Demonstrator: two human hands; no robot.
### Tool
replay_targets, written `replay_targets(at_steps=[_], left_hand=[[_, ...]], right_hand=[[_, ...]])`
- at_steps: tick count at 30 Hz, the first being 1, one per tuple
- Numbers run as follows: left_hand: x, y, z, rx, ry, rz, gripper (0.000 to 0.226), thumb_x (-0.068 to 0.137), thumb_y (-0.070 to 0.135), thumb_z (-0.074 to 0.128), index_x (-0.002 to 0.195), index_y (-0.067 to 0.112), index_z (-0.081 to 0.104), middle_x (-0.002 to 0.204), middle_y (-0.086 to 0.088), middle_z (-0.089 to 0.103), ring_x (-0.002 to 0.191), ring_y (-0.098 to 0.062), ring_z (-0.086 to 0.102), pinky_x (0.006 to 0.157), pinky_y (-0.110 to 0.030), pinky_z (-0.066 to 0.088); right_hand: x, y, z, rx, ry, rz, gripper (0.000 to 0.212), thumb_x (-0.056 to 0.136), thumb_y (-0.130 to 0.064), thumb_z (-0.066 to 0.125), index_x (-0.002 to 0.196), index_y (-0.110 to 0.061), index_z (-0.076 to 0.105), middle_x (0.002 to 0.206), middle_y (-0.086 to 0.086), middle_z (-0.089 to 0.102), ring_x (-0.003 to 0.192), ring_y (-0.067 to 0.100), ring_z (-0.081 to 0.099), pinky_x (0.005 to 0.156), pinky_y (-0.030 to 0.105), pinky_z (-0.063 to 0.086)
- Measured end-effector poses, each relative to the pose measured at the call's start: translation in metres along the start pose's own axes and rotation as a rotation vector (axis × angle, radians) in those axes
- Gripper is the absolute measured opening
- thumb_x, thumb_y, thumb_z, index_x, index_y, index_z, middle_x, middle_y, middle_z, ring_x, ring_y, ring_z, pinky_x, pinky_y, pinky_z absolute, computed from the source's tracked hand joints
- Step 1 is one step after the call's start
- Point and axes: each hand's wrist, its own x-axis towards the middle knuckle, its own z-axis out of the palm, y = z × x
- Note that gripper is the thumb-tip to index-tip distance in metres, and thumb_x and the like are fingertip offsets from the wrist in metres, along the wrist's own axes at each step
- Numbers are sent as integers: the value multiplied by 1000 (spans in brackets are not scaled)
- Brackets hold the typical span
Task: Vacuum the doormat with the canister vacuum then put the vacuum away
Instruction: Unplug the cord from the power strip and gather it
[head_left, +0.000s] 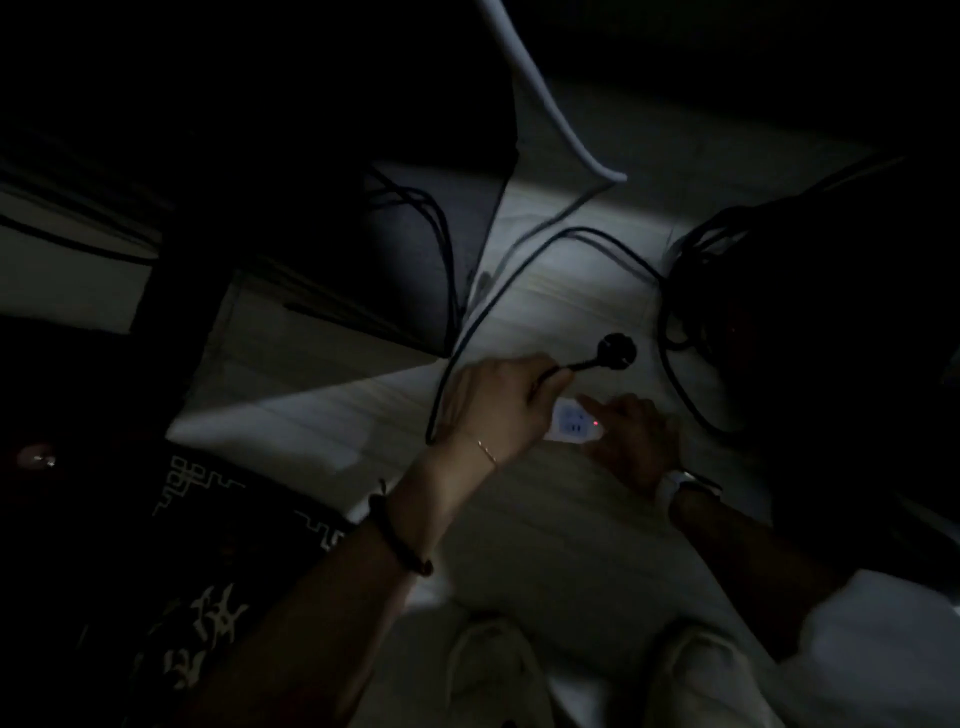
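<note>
**Dark room, pale floor**

The room is very dark. Light falls on the pale floor. The left hand has its grip curled round the black cord, with the plug free of the white power strip. The right hand rests on the strip, one finger straight. The patterned doormat lies at left. The vacuum is lost in shadow.
</note>
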Motion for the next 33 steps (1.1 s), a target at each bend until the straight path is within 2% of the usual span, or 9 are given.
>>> replay_targets(at_steps=[3, 7, 10, 13, 17, 21, 25, 28, 33], left_hand=[[-14, -5, -4, -53, -129, -109, 43, 83, 48, 34, 91, 20, 66, 94, -7, 70, 89, -26, 63, 60, -28, 36], [-42, 7, -22, -109, -157, -211, 42, 84, 48, 37, 88, 19, 67, 90, -7, 70, 85, -25, 64, 60, -27, 40], [-63, 33, -57, -162, -114, -152, 37, 85, 44, 44, 88, 18, 70, 87, -6, 71, 82, -24, 64, 60, -26, 42], [-82, 64, -102, -298, -28, -42, 35, 80, 39, 45, 78, 13, 69, 75, -7, 67, 70, -18, 60, 62, -25, 42], [-104, 103, -175, -383, 59, -78, 35, 80, 39, 49, 77, 10, 67, 73, -2, 60, 71, -11, 53, 61, -18, 38], [-124, 140, -238, -422, -38, -110, 44, 77, 48, 48, 77, 8, 66, 76, 0, 59, 76, -8, 52, 62, -15, 34], [-129, 181, -293, -422, -84, -142, 43, 76, 47, 52, 79, 6, 65, 79, -3, 58, 76, -11, 54, 62, -16, 30], [-128, 222, -335, -451, -75, -58, 43, 81, 42, 49, 83, 2, 64, 79, 3, 52, 76, -4, 49, 62, -11, 29], [-144, 269, -384, -537, 69, 24, 27, 85, 22, 53, 88, -1, 68, 83, 4, 57, 81, 9, 47, 71, 6, 32]], right_hand=[[-1, 3, -11, -77, -124, 31, 69, 82, -52, 46, 143, -38, 18, 138, 6, 37, 126, 28, 33, 103, 39, 25], [-40, -19, -40, 264, 66, 151, 82, 82, -26, 65, 146, -22, 13, 149, 13, 27, 136, 31, 27, 110, 45, 27], [-87, -62, -82, 222, 205, -157, 64, 85, -32, 58, 141, -18, 32, 145, 17, 34, 133, 33, 34, 105, 45, 31], [-135, -105, -126, 152, 136, -403, 40, 87, -37, 41, 113, -13, 60, 124, 14, 58, 114, 32, 54, 94, 39, 42], [-207, -144, -197, 277, 129, -283, 33, 90, -28, 36, 87, -4, 58, 85, 11, 62, 82, 31, 58, 69, 28, 35], [-283, -170, -271, 357, 284, -303, 13, 93, -30, 38, 89, -24, 49, 80, -15, 45, 71, 1, 42, 67, 10, 30], [-341, -183, -329, 439, 402, -176, 35, 93, -33, 34, 86, -7, 56, 76, 0, 51, 68, 10, 46, 62, 27, 38], [-377, -193, -366, 478, 463, -91, 33, 94, -26, 36, 89, 0, 57, 78, 12, 57, 70, 20, 53, 64, 33, 40], [-423, -213, -409, 460, 490, -119, 40, 93, -34, 32, 91, -2, 56, 76, 3, 53, 68, 10, 47, 63, 23, 37]])
